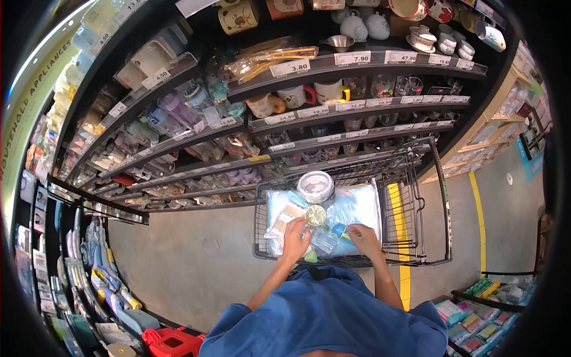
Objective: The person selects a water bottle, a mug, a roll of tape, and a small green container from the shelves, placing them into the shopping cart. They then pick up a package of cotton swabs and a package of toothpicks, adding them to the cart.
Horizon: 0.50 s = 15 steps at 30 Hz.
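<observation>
My left hand [295, 239] is curled at the lower left side of a clear cup with a round green top [315, 215], its fingertips against it. My right hand [364, 240] is over the right part of the cart with its fingers bent inward, close to a small blue item [339, 229]; whether it grips anything is too small to tell. Between the hands lies a clear plastic container [324, 241]. Behind the cup stands a round clear container with a white rim [316, 186]. Plastic-wrapped pale blue packs [360, 205] lie beneath.
The black wire shopping cart [441, 196] stands before me. Ahead are shelves [369, 107] of mugs, glasses and bottles with price tags. More goods hang at left, near a red plastic item [172, 342]. A display [476, 318] of packets stands lower right.
</observation>
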Available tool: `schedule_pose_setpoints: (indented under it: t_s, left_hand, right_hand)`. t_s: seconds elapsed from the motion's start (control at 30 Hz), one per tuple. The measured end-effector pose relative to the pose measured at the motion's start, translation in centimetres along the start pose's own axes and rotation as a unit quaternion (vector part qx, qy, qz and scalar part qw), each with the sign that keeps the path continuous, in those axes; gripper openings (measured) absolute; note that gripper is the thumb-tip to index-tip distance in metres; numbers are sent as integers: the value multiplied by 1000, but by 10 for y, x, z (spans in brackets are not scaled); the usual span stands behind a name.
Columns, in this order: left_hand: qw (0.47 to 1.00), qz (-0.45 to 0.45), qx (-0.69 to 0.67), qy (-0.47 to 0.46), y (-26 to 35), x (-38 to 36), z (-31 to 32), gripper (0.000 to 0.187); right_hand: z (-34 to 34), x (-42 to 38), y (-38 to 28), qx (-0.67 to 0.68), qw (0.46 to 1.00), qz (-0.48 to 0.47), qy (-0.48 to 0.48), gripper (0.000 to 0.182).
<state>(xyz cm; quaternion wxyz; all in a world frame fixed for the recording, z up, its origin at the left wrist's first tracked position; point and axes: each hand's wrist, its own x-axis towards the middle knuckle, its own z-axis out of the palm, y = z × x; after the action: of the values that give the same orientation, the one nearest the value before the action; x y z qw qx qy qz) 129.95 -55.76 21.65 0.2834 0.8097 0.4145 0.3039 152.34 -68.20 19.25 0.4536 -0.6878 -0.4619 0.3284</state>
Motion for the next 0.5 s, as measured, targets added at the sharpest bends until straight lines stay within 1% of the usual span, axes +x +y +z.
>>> schedule_pose_setpoints:
  t_s: [0.03,0.1,0.17,0.23,0.3,0.33,0.4,0.43,0.5]
  left_hand:
    - [1000,5,3,1,5,13,-6,29]
    - [994,72,11,80,13,45,-25,24]
    - [986,81,-5,148,38,103,-81,19]
    - [967,132,27,215,52,134,-117,18]
    - [956,145,45,252,57,155,-141,17]
    - [954,151,38,257,60,162,-149,16]
    - [951,161,21,262,60,172,-158,16]
    - [949,167,19,265,63,177,-161,16]
    - [950,196,32,243,73,184,-170,16]
  right_hand:
    - [-1,0,-2,3,1000,-4,3,23]
    - [-5,-2,-6,-41,999,-14,3,24]
    - [-14,-8,-2,-46,999,-11,17,23]
    - [-19,-14,1,-50,998,-7,29,22]
    - [-21,-18,4,-40,998,-5,41,22]
    - [-20,-21,6,-41,998,-9,45,22]
    - [-20,-22,4,10,998,37,39,23]
    - [-23,-19,1,9,998,32,44,23]
    - [-32,-8,-20,-7,999,40,-2,21]
